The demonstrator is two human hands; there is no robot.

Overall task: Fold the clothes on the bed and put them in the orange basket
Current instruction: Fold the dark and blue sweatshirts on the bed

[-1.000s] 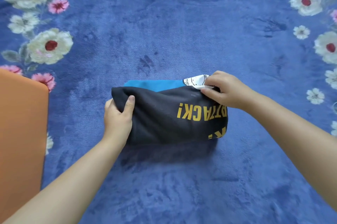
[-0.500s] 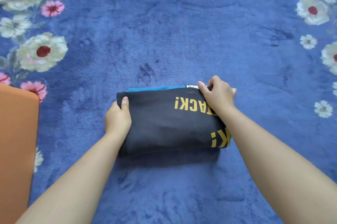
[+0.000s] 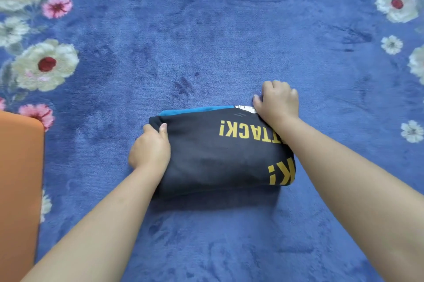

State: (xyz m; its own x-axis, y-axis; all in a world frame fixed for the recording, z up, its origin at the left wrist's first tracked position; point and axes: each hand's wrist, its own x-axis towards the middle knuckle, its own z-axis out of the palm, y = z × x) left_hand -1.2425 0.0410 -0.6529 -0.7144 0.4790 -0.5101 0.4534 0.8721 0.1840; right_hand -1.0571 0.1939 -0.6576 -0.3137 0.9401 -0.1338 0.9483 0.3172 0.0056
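Now I see my left hand point(image 3: 150, 151) and right hand point(image 3: 276, 102), fingers curled, gripping the folded black shirt point(image 3: 220, 155) on the bed point(image 3: 206, 29).

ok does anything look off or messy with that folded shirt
Mostly neat. The dark shirt is a compact bundle, but a blue layer and a white printed bit peek out along its far edge by the right hand, so the edges aren't flush.

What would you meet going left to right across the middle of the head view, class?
Orange basket → left hand → folded black shirt → right hand, all on the blue floral blanket.
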